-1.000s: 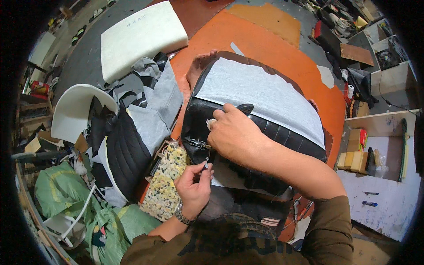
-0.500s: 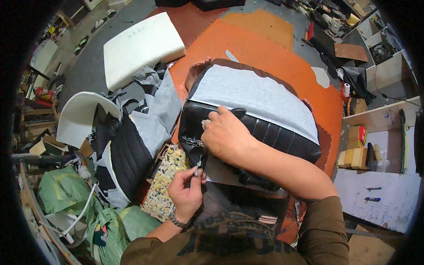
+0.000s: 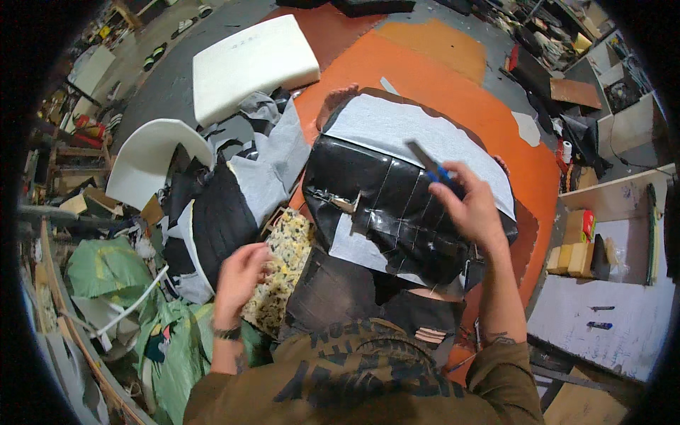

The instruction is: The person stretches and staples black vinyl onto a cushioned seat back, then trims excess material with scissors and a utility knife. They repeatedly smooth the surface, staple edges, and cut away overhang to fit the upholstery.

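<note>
A black seat cover (image 3: 347,166) with white stitch lines and a grey fabric panel (image 3: 418,127) lies in front of me. A rough gap shows at its left side, near the middle. Above its right part, my right hand (image 3: 473,207) grips a tool (image 3: 429,160) with a blue handle and a dark flat end; its exact kind is unclear. My left hand (image 3: 243,278) hovers left of the cover, over a speckled foam block (image 3: 280,280). Its fingers are loosely bent and slightly blurred, with nothing visible in them.
Black padded pieces and grey fabric (image 3: 273,163) are heaped at the left, by a curved white shell (image 3: 145,159). A white foam cushion (image 3: 255,67) lies farther back. Green sacks (image 3: 106,269) stand lower left. On the right is a white box (image 3: 588,297) with small blocks. Orange sheeting (image 3: 425,71) covers the floor.
My right hand has lifted off the cover and moved right, with the blue-handled tool now showing. The left hand has drawn away left from the cover's lower corner, and the small metal piece no longer shows there.
</note>
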Demonstrator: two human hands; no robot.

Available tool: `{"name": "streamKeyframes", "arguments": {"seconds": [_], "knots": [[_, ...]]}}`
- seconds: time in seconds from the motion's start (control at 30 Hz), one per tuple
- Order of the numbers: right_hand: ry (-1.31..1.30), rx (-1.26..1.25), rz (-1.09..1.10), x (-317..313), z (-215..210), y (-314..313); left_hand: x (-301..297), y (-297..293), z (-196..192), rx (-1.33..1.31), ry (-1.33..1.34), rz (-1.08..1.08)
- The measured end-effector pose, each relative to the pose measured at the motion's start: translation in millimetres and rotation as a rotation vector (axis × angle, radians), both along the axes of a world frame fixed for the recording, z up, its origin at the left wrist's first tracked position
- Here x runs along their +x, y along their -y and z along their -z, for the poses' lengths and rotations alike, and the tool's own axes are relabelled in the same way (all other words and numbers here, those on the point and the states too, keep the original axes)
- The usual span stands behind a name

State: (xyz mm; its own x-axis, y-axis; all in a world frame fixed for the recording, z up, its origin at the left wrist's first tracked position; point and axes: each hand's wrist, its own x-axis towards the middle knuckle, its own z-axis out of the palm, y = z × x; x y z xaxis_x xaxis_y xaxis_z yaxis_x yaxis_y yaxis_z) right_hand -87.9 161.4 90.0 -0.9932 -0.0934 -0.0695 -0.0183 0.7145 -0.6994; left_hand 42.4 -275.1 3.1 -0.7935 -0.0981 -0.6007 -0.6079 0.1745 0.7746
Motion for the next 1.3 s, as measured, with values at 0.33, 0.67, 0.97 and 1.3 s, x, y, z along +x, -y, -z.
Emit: {"name": "streamKeyframes", "arguments": {"seconds": [0.33,0.67,0.97,1.3], "knots": [[-0.073,0.018,-0.156,46,52,-15,-73,-172,23,0.400,0.042,0.087],[-0.362,0.283,-0.416,27,69,3,-69,-192,43,0.150,-0.092,0.063],[-0.631,0.371,-0.472,7,74,24,-54,-201,49,0.017,-0.340,0.064],[-0.556,0.529,-0.565,8,69,39,-52,-203,48,0.028,-0.361,0.024]]}}
